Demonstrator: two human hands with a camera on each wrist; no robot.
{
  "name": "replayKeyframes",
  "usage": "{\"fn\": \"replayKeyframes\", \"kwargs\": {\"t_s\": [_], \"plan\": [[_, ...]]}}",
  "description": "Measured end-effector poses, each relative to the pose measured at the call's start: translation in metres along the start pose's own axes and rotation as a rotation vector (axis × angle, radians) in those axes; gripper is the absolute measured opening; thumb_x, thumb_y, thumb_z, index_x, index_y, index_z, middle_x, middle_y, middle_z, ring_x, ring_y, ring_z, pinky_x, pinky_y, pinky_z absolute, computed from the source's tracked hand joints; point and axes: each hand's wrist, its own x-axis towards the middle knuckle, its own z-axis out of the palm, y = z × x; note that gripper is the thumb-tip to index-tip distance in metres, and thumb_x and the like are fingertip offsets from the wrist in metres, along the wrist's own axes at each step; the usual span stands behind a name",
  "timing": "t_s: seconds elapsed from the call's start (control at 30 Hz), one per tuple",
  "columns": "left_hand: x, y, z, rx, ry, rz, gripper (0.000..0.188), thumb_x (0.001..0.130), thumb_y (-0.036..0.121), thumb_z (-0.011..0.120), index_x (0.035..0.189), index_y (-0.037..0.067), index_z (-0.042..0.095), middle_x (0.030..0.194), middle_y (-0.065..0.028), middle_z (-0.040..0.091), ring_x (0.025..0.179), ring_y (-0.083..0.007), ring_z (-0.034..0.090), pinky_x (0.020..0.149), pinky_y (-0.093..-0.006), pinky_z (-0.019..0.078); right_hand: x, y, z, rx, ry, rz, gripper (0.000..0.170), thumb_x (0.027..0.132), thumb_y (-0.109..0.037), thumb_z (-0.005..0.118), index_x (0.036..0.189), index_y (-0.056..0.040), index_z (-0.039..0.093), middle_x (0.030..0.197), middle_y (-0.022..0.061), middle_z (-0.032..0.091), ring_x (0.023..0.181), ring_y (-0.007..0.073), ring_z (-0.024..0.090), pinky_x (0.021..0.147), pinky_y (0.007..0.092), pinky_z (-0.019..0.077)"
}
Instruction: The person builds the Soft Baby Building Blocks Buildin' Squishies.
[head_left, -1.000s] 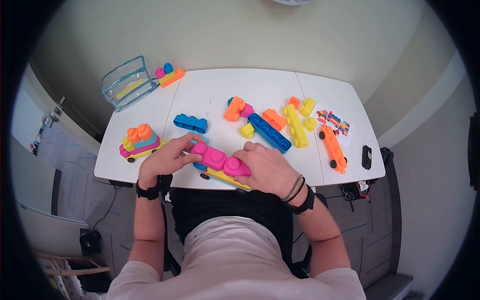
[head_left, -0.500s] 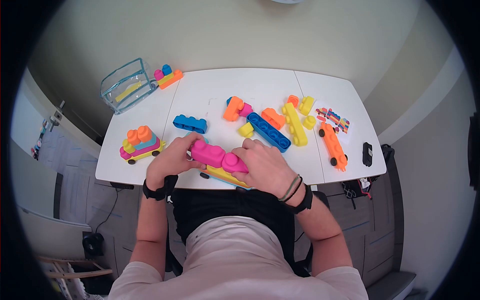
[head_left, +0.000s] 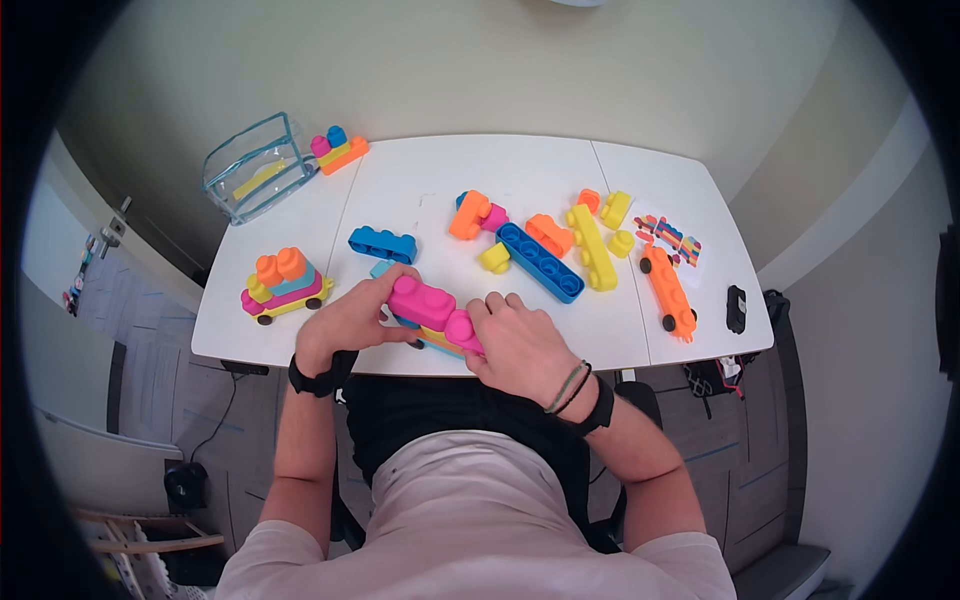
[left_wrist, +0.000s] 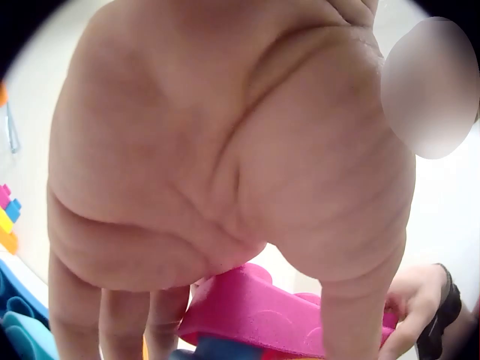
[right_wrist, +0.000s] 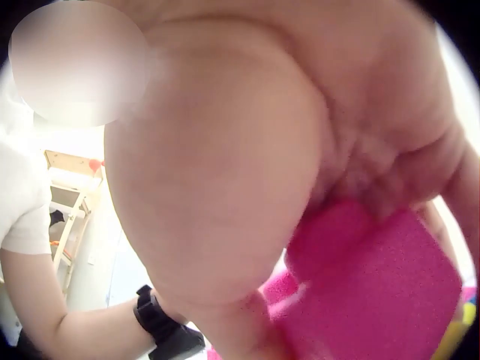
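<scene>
At the table's front edge stands a block-built toy with a yellow layer [head_left: 440, 339], a bit of blue and dark wheels under it. A longer pink block [head_left: 423, 301] with round studs sits on top, and a smaller pink block [head_left: 461, 328] adjoins its right end. My left hand [head_left: 345, 318] holds the longer pink block's left end, thumb and fingers on opposite sides. My right hand [head_left: 525, 345] grips the smaller pink block and covers part of it. In the right wrist view a pink block [right_wrist: 382, 292] lies against the palm, its smooth side showing.
A block vehicle [head_left: 285, 288] stands left; a blue block [head_left: 383, 244] lies behind my left hand. Several loose blocks, including a long blue block [head_left: 540, 262] and yellow block [head_left: 593, 248], lie mid-table. An orange wheeled base [head_left: 668, 293] and black device [head_left: 736, 309] are right; a clear case [head_left: 258, 170] is back left.
The pink blocks and toy have turned slightly, their right end now closer to me. My right hand has shifted a little left and toward me; my left hand keeps its hold.
</scene>
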Motion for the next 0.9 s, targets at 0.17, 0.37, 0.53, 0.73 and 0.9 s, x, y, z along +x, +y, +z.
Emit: {"fn": "replayKeyframes", "kwargs": {"t_s": [0.17,0.37,0.53,0.73,0.9], "plan": [[0.003,-0.004,0.002,-0.026,0.065,0.050,0.074,0.083,0.031,0.100,0.142,0.010,0.060,0.117,-0.0107,0.077,0.100,-0.0238,0.075,0.084,-0.0362,0.0620,0.014,0.012,0.009,-0.002,-0.051,0.003,0.042,0.087,-0.029,0.086,0.114,-0.0036,0.067,0.104,0.0163,0.072,0.107,0.0366,0.072,0.082,0.0483,0.0635],[0.009,-0.020,0.005,-0.077,0.126,0.075,0.064,0.082,0.032,0.100,0.131,0.005,0.070,0.103,-0.0113,0.078,0.093,-0.0209,0.075,0.083,-0.0346,0.0617,0.023,0.022,0.011,0.059,-0.102,0.038,0.046,0.086,-0.036,0.088,0.114,-0.0056,0.069,0.106,0.0168,0.074,0.105,0.0370,0.076,0.084,0.0495,0.0631],[0.008,-0.008,0.010,-0.019,0.148,0.096,0.064,0.079,0.031,0.101,0.128,0.003,0.072,0.102,-0.0133,0.078,0.092,-0.0227,0.075,0.083,-0.0355,0.0612,0.025,0.028,0.011,0.065,-0.158,0.062,0.050,0.085,-0.042,0.088,0.114,-0.0058,0.070,0.106,0.0169,0.075,0.104,0.0366,0.077,0.085,0.0500,0.0626],[0.008,0.003,0.010,0.081,0.170,0.025,0.065,0.077,0.030,0.102,0.129,0.002,0.073,0.103,-0.0147,0.078,0.091,-0.0268,0.075,0.084,-0.0379,0.0610,0.026,0.028,0.006,0.029,-0.196,0.094,0.056,0.084,-0.048,0.090,0.114,-0.0054,0.071,0.105,0.0163,0.075,0.103,0.0356,0.077,0.083,0.0483,0.0618],[0.008,-0.012,0.009,0.042,0.208,0.018,0.064,0.078,0.030,0.102,0.127,0.000,0.073,0.101,-0.0152,0.078,0.090,-0.0262,0.075,0.083,-0.0377,0.0604,0.030,0.032,0.018,0.102,0.087,0.042,0.070,0.082,-0.065,0.088,0.112,-0.0037,0.073,0.107,0.0188,0.076,0.103,0.0354,0.077,0.083,0.0500,0.0611]]}}
